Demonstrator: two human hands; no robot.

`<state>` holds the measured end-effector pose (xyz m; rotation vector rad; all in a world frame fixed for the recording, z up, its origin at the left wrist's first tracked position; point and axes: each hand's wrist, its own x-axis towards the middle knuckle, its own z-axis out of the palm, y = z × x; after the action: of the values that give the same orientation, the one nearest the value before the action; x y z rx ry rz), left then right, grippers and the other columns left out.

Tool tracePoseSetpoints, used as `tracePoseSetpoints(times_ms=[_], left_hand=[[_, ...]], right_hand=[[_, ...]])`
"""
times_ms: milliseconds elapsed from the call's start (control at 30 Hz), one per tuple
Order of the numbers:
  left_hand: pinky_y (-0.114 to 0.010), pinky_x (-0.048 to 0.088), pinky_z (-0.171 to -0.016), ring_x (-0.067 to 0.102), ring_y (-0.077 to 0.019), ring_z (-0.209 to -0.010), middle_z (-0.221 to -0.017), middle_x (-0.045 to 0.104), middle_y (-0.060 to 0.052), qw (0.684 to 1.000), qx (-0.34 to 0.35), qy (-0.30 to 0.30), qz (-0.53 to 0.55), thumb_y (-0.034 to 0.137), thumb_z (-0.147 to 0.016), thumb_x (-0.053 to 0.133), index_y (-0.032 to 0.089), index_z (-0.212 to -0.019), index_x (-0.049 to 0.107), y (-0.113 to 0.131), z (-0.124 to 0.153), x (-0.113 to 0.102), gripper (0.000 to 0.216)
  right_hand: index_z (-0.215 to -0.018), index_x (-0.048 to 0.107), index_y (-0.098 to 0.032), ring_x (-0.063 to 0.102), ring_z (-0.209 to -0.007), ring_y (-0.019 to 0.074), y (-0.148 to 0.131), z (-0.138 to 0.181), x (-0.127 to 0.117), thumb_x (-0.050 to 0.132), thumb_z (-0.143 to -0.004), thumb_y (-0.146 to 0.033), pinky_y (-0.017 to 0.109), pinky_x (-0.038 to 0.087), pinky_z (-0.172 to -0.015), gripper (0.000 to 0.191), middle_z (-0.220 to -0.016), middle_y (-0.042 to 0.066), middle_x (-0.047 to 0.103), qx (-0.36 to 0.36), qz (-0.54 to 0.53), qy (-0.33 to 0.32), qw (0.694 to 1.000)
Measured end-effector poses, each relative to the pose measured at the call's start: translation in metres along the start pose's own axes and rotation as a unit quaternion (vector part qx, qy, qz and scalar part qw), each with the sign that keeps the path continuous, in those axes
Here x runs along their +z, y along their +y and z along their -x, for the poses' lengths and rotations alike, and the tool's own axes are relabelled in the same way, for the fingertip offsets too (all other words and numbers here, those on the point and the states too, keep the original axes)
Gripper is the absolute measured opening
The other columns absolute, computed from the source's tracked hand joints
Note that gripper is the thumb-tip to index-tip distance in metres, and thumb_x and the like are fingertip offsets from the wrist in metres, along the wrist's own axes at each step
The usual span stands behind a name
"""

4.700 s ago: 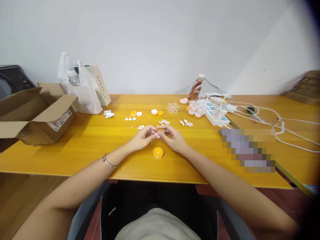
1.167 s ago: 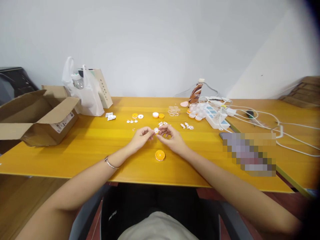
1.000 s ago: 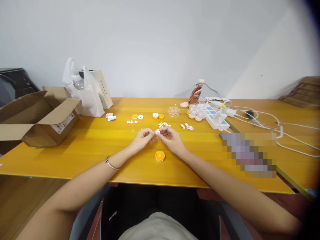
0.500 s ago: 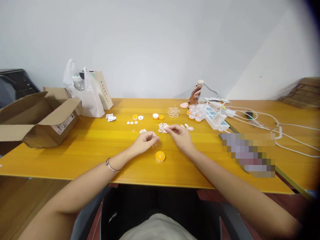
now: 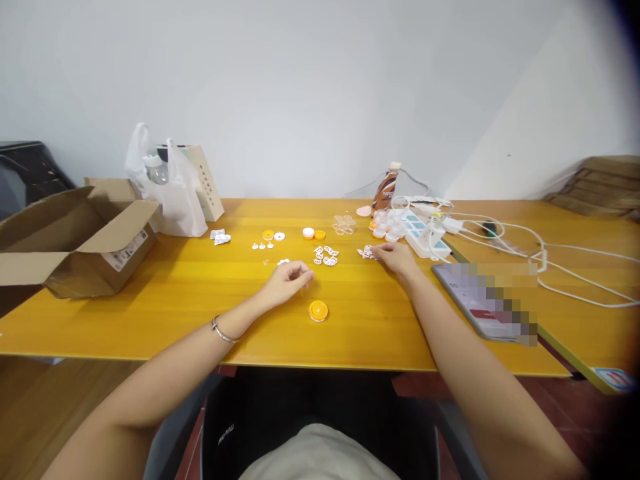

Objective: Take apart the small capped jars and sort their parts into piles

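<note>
My left hand (image 5: 289, 283) hovers low over the table, fingers curled and thumb against them; whatever is in the pinch is too small to make out. Just in front of it lies an orange round plastic part (image 5: 319, 311) with a white underside. My right hand (image 5: 399, 259) reaches out to the right, its fingertips closed at a small pile of white cut-out plastic pieces (image 5: 367, 252). Another cluster of white cut-out pieces (image 5: 326, 256) lies between the two hands. Small white discs (image 5: 283, 262) sit just beyond my left fingers.
Farther back are orange and white round parts (image 5: 309, 233), clear rings (image 5: 343, 225) and bagged round cases (image 5: 389, 225). A power strip (image 5: 425, 233) with cables and a phone (image 5: 470, 300) lie right. An open cardboard box (image 5: 120, 267) and a white plastic bag (image 5: 183, 207) stand left.
My right hand has moved right, from the middle cluster of white pieces to the right-hand pile. My left hand stays nearly in place, still curled. The view has shifted slightly.
</note>
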<state>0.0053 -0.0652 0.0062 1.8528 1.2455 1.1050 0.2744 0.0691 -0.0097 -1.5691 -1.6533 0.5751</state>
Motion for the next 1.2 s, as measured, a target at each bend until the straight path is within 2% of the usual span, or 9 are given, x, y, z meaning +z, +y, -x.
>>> tracePoseSetpoints(times_ms=[300, 400, 500, 567, 633, 733, 800, 900, 1200], left_hand=[[-0.021, 0.038, -0.059, 0.047, -0.0080, -0.058, -0.063, 0.056, 0.000, 0.998, 0.000, -0.057, 0.000, 0.033, -0.081, 0.051, 0.013, -0.072, 0.055, -0.002, 0.000, -0.004, 0.022], [-0.022, 0.040, -0.063, 0.049, -0.0090, -0.064, -0.071, 0.058, -0.001, 0.992, 0.005, -0.123, 0.012, 0.037, -0.081, 0.052, 0.013, -0.079, 0.058, 0.003, 0.003, -0.009, 0.024], [-0.022, 0.041, -0.067, 0.050, -0.0106, -0.072, -0.081, 0.057, -0.002, 0.978, 0.022, -0.207, -0.003, 0.040, -0.073, 0.063, 0.015, -0.091, 0.058, 0.008, 0.008, -0.012, 0.031], [-0.023, 0.041, -0.070, 0.049, -0.0116, -0.077, -0.086, 0.056, -0.003, 0.968, 0.045, -0.244, -0.039, 0.040, -0.065, 0.070, 0.016, -0.095, 0.057, 0.009, 0.010, -0.012, 0.041], [-0.023, 0.040, -0.071, 0.048, -0.0120, -0.078, -0.088, 0.055, -0.003, 0.960, 0.069, -0.260, -0.079, 0.041, -0.061, 0.073, 0.016, -0.095, 0.056, 0.010, 0.012, -0.011, 0.045], [-0.023, 0.040, -0.068, 0.047, -0.0114, -0.074, -0.085, 0.053, -0.002, 0.954, 0.087, -0.262, -0.113, 0.040, -0.063, 0.071, 0.016, -0.091, 0.055, 0.009, 0.011, -0.009, 0.040], [-0.023, 0.039, -0.068, 0.047, -0.0115, -0.075, -0.085, 0.053, -0.001, 0.955, 0.099, -0.258, -0.110, 0.039, -0.064, 0.070, 0.016, -0.086, 0.054, 0.009, 0.010, -0.008, 0.036], [-0.023, 0.039, -0.070, 0.047, -0.0118, -0.076, -0.084, 0.052, -0.001, 0.957, 0.112, -0.248, -0.101, 0.037, -0.064, 0.070, 0.016, -0.079, 0.051, 0.006, 0.009, -0.006, 0.033], [-0.020, 0.034, -0.057, 0.042, -0.0085, -0.063, -0.071, 0.049, 0.003, 0.968, 0.074, -0.192, -0.146, 0.042, -0.062, 0.069, 0.016, -0.076, 0.049, 0.003, 0.009, -0.003, 0.036]], right_hand=[[-0.065, 0.068, -0.013, 0.053, -0.054, 0.0155, 0.003, 0.000, 0.001, 0.063, -0.062, -0.045, 0.026, 0.037, -0.052, 0.032, -0.057, 0.004, 0.062, 0.004, 0.027, 0.001, 1.000], [-0.063, 0.065, -0.014, 0.052, -0.055, 0.0155, -0.003, 0.002, -0.001, 0.063, -0.064, -0.046, 0.026, 0.037, -0.053, 0.032, -0.058, 0.004, 0.061, 0.008, 0.023, 0.023, 0.999], [-0.065, 0.061, -0.015, 0.051, -0.056, 0.0142, -0.018, 0.012, -0.001, 0.056, -0.070, -0.050, 0.026, 0.038, -0.055, 0.036, -0.061, 0.004, 0.060, -0.013, -0.005, 0.027, 1.000], [-0.067, 0.058, -0.016, 0.049, -0.057, 0.0137, -0.033, 0.026, 0.001, 0.054, -0.072, -0.054, 0.026, 0.038, -0.056, 0.039, -0.063, 0.003, 0.058, -0.070, -0.046, -0.025, 0.996], [-0.070, 0.057, -0.017, 0.049, -0.061, 0.0138, -0.048, 0.045, 0.005, 0.056, -0.070, -0.057, 0.027, 0.039, -0.058, 0.040, -0.067, 0.002, 0.057, -0.152, -0.081, -0.127, 0.977], [-0.078, 0.054, -0.019, 0.048, -0.068, 0.0134, -0.067, 0.077, 0.016, 0.068, -0.061, -0.052, 0.026, 0.042, -0.064, 0.040, -0.074, 0.000, 0.055, -0.258, -0.094, -0.300, 0.913], [-0.083, 0.052, -0.020, 0.048, -0.072, 0.0134, -0.074, 0.094, 0.022, 0.074, -0.054, -0.048, 0.026, 0.042, -0.067, 0.046, -0.079, 0.000, 0.054, -0.293, -0.086, -0.378, 0.874], [-0.085, 0.050, -0.020, 0.048, -0.075, 0.0132, -0.077, 0.105, 0.028, 0.077, -0.051, -0.046, 0.025, 0.042, -0.069, 0.051, -0.082, -0.001, 0.053, -0.313, -0.079, -0.407, 0.855], [-0.083, 0.056, -0.018, 0.049, -0.069, 0.0114, -0.072, 0.099, 0.031, 0.071, -0.062, -0.042, 0.024, 0.041, -0.064, 0.035, -0.077, -0.001, 0.056, -0.278, -0.097, -0.410, 0.863]])
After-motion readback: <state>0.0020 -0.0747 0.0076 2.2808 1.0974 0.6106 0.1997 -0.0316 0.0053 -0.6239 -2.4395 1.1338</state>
